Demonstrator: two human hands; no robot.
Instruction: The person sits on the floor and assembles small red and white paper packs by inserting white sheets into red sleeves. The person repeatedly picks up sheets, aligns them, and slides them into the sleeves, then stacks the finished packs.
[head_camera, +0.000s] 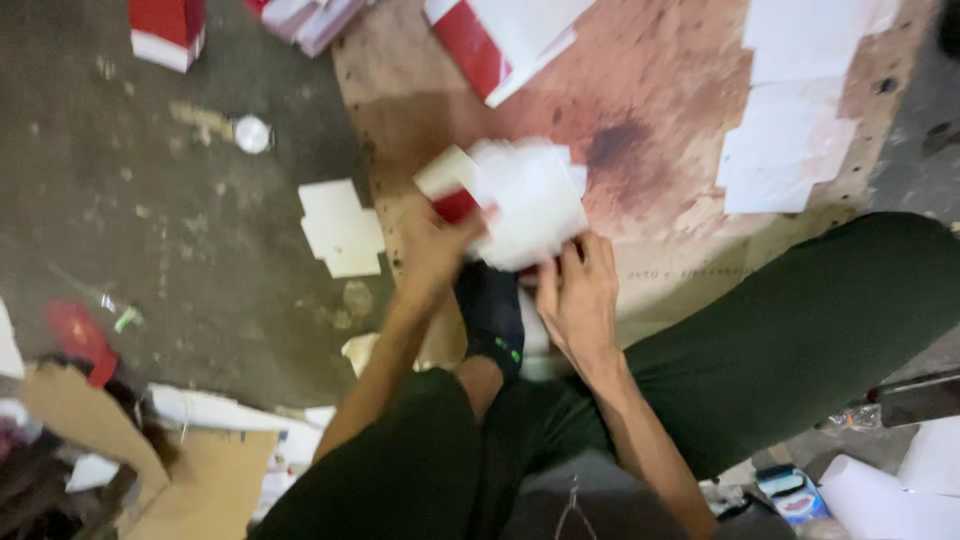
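Both hands, left hand (432, 255) and right hand (578, 297), clamp a red-and-white carton blank (520, 200) over the wooden board (660, 90), just above the person's dark sock (492, 310)

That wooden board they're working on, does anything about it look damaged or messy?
Yes. The wooden board has a dark stain beside the white card stack both hands hold, and torn cardboard litters the floor.

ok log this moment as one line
left hand: grips white-and-red card stack | right hand: holds stack's near edge | base: wooden board | seated, legs crossed
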